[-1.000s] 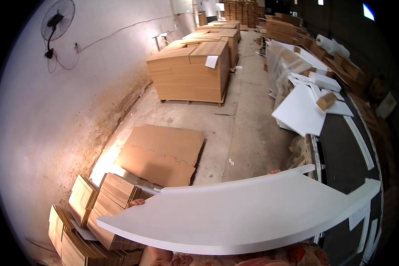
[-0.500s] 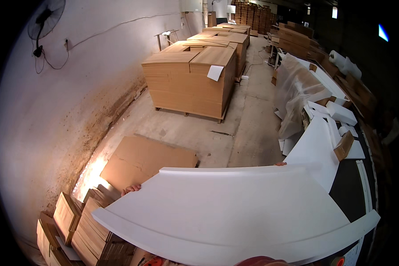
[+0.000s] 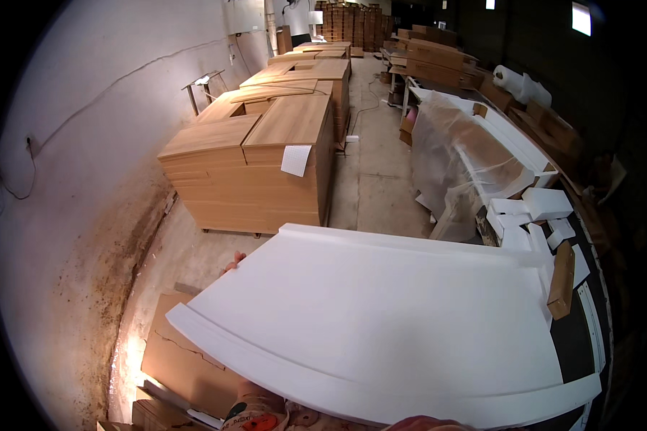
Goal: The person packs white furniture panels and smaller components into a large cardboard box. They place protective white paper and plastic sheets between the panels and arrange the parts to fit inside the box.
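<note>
Big white foam sheet (image 3: pixel 381 323) carried flat at chest level. Left hand (image 3: pixel 231 263) fingertips curl over its far-left edge; right hand hidden, grip unknown. Risk: the sheet's right end clips the worktable (image 3: pixel 589 323) (foam blocks there).

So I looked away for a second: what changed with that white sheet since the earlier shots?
The white foam sheet has tilted flatter and fills more of the view, and the view has swung toward the cardboard stacks. The left hand still grips its far-left edge.

Dim interior, lit brightest on the left wall (image 3: pixel 86 144) and white foam panel (image 3: pixel 381 316); right side dark, fisheye edges curved and vignetted.
</note>
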### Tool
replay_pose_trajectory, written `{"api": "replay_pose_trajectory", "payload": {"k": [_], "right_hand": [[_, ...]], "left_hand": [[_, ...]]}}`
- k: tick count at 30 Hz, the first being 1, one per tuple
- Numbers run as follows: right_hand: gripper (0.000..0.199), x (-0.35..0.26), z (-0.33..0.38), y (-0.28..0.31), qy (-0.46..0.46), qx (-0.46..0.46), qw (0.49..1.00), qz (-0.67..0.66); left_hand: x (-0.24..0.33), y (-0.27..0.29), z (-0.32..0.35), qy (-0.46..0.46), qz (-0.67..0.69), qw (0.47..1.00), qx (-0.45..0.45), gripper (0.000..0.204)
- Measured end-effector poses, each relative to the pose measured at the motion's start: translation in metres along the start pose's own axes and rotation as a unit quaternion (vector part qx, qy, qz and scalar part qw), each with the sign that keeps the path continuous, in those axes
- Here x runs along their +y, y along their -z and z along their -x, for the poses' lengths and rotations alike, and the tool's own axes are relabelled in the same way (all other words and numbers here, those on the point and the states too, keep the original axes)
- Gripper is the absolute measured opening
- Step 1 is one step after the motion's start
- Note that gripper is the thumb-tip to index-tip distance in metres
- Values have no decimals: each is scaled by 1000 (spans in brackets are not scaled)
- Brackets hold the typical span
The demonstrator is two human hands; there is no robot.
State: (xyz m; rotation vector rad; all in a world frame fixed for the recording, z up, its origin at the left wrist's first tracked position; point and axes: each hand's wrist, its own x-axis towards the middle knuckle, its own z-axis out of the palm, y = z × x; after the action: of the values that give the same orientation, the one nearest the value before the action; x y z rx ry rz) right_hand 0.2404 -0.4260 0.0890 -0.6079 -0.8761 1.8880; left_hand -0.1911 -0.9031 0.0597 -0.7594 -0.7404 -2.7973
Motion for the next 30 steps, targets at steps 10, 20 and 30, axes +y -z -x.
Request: {"api": "replay_pose_trajectory", "payload": {"k": [10,20,30], "right_hand": [[62,42,-210,-97,59,-9,998,21],[61,30,-401,-203,143,17,982,123],[60,-17,-518,-253,208,125,941,236]], "left_hand": [[-157,34,-156,78,-23,997,6,39],[-394,76,-326,173,27,984,-41,38],[-732,-55,-522,368,127,908,-153,36]]}}
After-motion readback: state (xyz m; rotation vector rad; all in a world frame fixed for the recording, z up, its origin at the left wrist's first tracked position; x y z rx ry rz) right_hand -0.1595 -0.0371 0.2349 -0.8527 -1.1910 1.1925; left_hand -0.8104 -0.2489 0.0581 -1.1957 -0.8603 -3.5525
